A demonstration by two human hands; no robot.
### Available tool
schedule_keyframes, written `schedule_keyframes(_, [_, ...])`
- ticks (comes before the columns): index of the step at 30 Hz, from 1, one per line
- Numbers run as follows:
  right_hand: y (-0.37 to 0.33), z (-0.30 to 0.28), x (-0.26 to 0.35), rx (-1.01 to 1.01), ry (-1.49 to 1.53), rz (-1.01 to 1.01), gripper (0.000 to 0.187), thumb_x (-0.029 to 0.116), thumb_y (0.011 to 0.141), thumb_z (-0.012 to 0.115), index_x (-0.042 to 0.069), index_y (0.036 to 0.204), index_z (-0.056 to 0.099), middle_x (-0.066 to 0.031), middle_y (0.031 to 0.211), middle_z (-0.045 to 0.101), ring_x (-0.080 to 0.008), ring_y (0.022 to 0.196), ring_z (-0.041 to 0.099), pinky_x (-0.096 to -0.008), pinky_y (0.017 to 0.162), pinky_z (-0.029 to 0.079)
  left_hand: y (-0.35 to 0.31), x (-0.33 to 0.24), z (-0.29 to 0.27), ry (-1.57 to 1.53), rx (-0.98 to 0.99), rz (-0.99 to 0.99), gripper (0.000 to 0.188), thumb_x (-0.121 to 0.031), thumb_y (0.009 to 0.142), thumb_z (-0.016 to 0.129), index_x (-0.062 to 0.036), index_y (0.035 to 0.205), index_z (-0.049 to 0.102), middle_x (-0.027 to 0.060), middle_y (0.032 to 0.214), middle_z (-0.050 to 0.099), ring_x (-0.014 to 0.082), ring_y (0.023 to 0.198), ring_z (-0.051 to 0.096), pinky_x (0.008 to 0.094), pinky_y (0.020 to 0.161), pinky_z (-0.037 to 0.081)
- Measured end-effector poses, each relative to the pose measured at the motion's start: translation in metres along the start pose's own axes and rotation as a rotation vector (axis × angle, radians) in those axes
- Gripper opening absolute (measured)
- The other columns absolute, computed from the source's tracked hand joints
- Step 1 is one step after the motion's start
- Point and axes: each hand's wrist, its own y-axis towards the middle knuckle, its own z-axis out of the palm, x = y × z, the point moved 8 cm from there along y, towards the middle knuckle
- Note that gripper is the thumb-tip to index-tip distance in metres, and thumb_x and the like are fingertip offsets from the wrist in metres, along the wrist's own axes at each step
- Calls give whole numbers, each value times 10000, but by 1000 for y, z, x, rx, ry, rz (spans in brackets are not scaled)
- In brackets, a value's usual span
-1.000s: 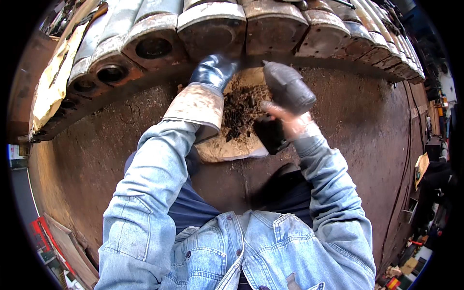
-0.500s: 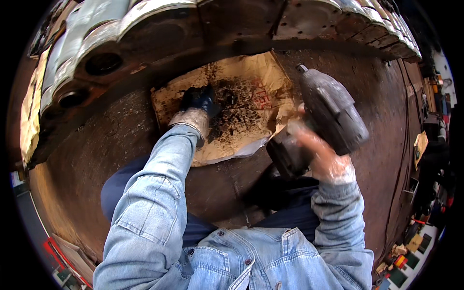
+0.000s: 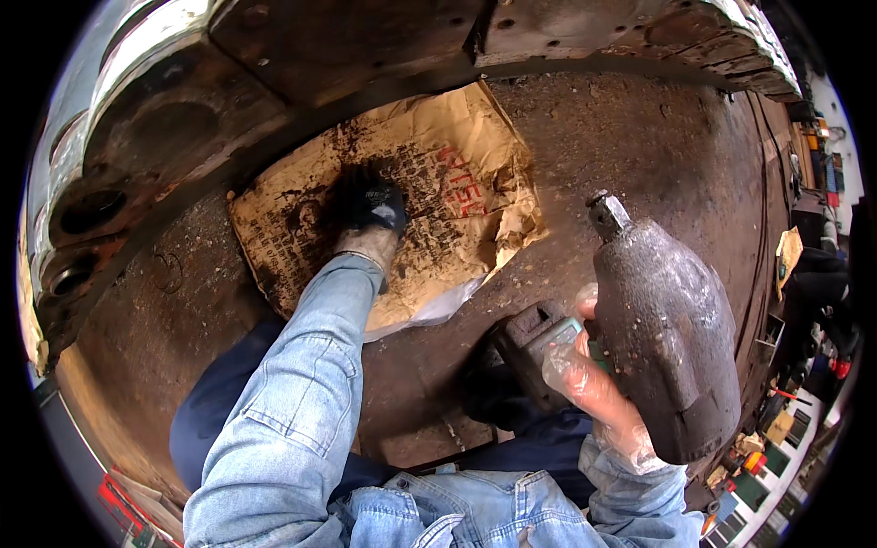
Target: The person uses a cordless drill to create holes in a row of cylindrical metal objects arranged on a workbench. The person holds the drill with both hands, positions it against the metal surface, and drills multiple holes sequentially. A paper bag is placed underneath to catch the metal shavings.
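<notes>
In my right hand (image 3: 594, 388), covered by a clear plastic glove, is a bulky, grimy cordless impact wrench (image 3: 667, 338). My fingers wrap round its handle. The bare square drive (image 3: 609, 215) points away from me, and the block-shaped battery base (image 3: 530, 342) hangs to the left of the grip. My left hand (image 3: 379, 205), in a dark glove with a soiled pale cuff, rests on a brown paper bag (image 3: 489, 137) smeared with black grease. Its fingers merge with the dark stain, so their pose is hidden.
Large, dirty metal castings (image 3: 356, 55) with round holes curve along the far side and left. The bag lies on a worn brown metal surface (image 3: 585, 119). Cables (image 3: 766, 228) run down the right. Tools and parts (image 3: 754, 466) lie beyond the right edge.
My right hand and the impact wrench have shifted lower and to the right in the picture. The view has moved, bringing the castings closer. My left hand is still on the paper bag.
</notes>
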Motion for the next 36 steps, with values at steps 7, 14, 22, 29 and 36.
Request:
schedule_keyframes(7, [6,-3,1,39,-89,-113,677,87,679,937,17,1283,642,-65,1091,698,-139,887,635,-308,823,523,-19,-15,-38,84,63,-14,543,-353,1045,422,-69,1500,502,185,1649,321,382,1520,263,538,1266,110])
schedule_keyframes(14, [3,-1,2,77,-93,-188,723,98,682,950,34,1322,621,-59,1107,684,-127,904,627,-304,830,527,-68,-13,1,-51,273,-111,481,-349,1020,487,-49,1387,570,185,1533,457,365,1428,389,544,1223,214])
schedule_keyframes(22, [-12,9,1,234,247,-17,637,75,869,825,55,1438,539,-113,1351,644,-218,1297,583,-369,1073,510,-70,0,-18,-762,476,-301,395,-337,988,561,-79,1276,641,180,1433,566,357,1346,496,547,1170,331])
schedule_keyframes(29, [-7,17,11,382,-91,-237,609,113,858,826,15,1402,571,-93,1239,689,-188,1142,643,-325,1016,513,-100,-57,-210,-2647,564,-148,251,-318,954,641,-124,1091,725,164,1302,680,359,1200,629,541,1073,474])
schedule_keyframes(36, [-36,34,37,599,241,-501,744,227,892,787,70,1531,439,-114,1550,485,-237,1437,465,-369,1192,378,-191,-50,-381,-2843,374,510,286,-324,972,645,-47,985,715,233,1170,710,375,1086,674,521,1026,522])
